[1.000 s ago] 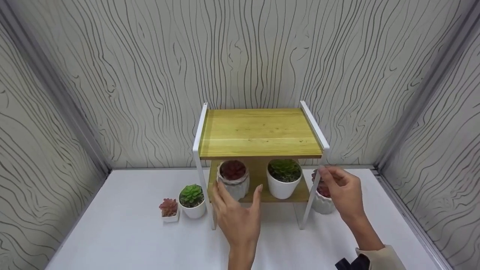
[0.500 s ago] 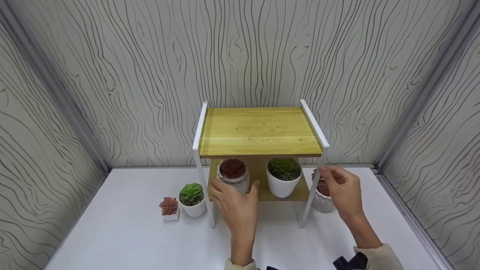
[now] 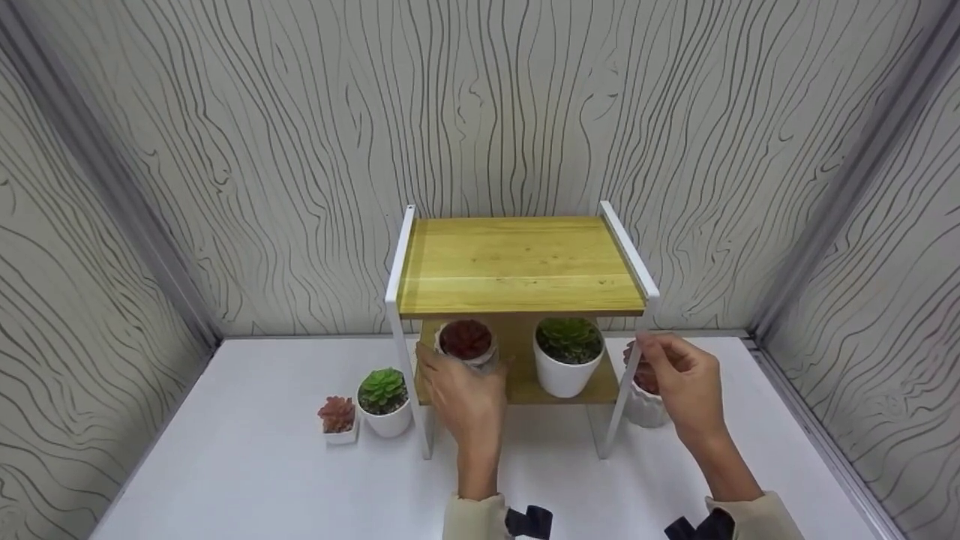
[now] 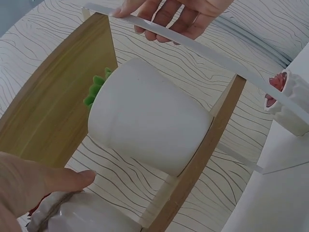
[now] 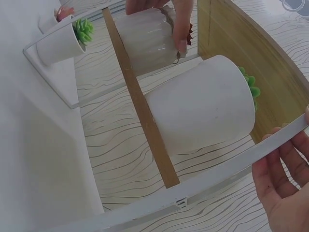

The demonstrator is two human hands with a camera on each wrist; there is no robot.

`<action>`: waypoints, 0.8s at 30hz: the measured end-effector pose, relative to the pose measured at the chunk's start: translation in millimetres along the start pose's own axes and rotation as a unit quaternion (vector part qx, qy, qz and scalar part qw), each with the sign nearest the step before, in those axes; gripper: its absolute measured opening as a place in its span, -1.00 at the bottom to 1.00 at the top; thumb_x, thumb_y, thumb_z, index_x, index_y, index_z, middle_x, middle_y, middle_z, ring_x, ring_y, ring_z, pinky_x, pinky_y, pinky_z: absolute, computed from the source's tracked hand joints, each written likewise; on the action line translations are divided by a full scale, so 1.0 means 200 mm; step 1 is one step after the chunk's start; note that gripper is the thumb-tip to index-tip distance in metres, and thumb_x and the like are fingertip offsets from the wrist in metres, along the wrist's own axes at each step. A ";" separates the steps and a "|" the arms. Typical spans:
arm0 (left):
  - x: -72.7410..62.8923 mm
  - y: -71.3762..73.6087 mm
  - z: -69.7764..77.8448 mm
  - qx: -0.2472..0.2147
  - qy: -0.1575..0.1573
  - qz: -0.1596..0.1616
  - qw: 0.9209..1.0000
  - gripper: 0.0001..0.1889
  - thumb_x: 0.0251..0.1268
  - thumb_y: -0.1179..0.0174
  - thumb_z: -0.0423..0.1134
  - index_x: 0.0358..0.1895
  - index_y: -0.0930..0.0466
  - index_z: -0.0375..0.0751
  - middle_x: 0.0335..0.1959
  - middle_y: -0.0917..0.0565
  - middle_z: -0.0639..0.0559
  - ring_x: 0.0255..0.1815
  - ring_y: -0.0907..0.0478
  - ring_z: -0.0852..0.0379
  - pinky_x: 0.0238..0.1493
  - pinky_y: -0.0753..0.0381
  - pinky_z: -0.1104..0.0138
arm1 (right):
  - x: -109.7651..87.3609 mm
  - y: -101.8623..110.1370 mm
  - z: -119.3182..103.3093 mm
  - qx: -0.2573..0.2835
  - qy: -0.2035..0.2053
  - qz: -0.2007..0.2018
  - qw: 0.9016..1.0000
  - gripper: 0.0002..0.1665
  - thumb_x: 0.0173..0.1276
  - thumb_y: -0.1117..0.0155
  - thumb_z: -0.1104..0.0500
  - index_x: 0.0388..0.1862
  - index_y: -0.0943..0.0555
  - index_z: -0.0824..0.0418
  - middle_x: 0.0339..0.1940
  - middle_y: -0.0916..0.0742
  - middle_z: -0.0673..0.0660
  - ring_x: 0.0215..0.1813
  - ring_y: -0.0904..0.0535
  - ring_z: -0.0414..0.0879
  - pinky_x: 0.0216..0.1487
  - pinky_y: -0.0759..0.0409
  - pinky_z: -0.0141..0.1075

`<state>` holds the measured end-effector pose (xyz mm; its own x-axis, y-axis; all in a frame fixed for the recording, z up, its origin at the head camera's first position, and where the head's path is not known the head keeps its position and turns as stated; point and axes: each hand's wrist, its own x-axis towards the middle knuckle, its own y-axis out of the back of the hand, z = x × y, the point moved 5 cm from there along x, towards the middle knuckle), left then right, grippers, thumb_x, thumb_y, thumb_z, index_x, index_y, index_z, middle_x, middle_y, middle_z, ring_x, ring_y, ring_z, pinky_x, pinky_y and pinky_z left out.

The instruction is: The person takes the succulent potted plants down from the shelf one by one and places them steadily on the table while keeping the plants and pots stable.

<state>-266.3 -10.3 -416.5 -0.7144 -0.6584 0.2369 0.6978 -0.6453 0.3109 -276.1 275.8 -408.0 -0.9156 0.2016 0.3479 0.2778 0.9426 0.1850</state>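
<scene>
A two-tier plant shelf (image 3: 525, 262) with wooden boards and a white metal frame stands on the white table. On its lower board, at the left, is a ribbed whitish pot (image 5: 147, 41) with a dark red succulent (image 3: 466, 340). My left hand (image 3: 465, 394) holds this pot from the front, thumb and fingers on opposite sides. Beside it on the same board sits a smooth white pot (image 3: 566, 373) with a green succulent. My right hand (image 3: 686, 382) holds the shelf's right front post (image 3: 620, 405) between thumb and fingers.
Left of the shelf stand a small white pot with a pinkish succulent (image 3: 337, 416) and a white pot with a bright green succulent (image 3: 384, 401). Behind my right hand is another ribbed pot (image 3: 646, 409) with a reddish plant. Patterned panels (image 3: 517, 112) enclose the table.
My left hand has moved in and closed around the ribbed pot, its thumb coming nearer the pot's right side. My right hand has stayed at the post.
</scene>
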 end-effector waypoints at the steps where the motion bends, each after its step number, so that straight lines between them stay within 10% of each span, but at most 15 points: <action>1: 0.01 0.00 0.00 -0.003 0.002 0.001 1.000 0.29 -0.23 -0.76 -0.11 0.53 -0.11 -0.63 0.48 -0.37 -0.60 0.50 -0.37 -0.51 0.51 -0.42 -0.23 | 0.00 0.00 0.00 -0.001 -0.002 0.000 1.000 -0.71 0.63 -0.21 0.16 -0.10 -0.75 0.37 -0.36 -0.84 -0.01 -0.39 -0.78 -0.18 -0.33 -0.77 -0.36; 24: 0.03 -0.07 -0.09 -0.042 0.007 0.042 0.998 0.28 -0.38 -0.79 -0.04 0.50 -0.27 -0.52 0.36 -0.56 -0.44 0.38 -0.53 -0.42 0.36 -0.56 -0.23 | 0.00 -0.01 0.02 0.037 -0.016 0.005 0.999 -0.67 0.62 -0.23 0.16 -0.09 -0.72 0.45 -0.34 -0.84 0.04 -0.36 -0.78 -0.18 -0.29 -0.77 -0.40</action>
<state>-280.1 -12.8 -436.5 -0.6530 -0.7163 0.2459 0.7574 -0.6176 0.2119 -276.8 274.8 -411.5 -0.9221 0.2179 0.3198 0.2653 0.9576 0.1126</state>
